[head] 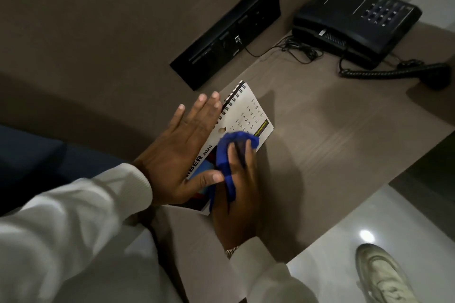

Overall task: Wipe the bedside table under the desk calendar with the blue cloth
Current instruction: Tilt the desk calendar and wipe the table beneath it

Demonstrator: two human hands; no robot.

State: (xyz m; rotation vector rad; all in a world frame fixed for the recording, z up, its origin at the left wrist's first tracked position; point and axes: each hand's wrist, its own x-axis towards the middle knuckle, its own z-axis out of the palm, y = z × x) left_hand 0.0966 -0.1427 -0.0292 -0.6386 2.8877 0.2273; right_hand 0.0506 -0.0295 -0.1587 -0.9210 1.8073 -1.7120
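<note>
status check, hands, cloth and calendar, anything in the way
Left hand open, flat over the desk calendar. Right hand gripping the blue cloth at the calendar's edge. Calendar on the bedside table. Phone well clear.

The desk calendar (242, 115) reads "2026", partly hidden "BER", and date numbers.

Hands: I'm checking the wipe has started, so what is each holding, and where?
The right hand grips the bunched blue cloth around its middle. The left hand is open, fingers spread over the desk calendar, gripping nothing.
</note>
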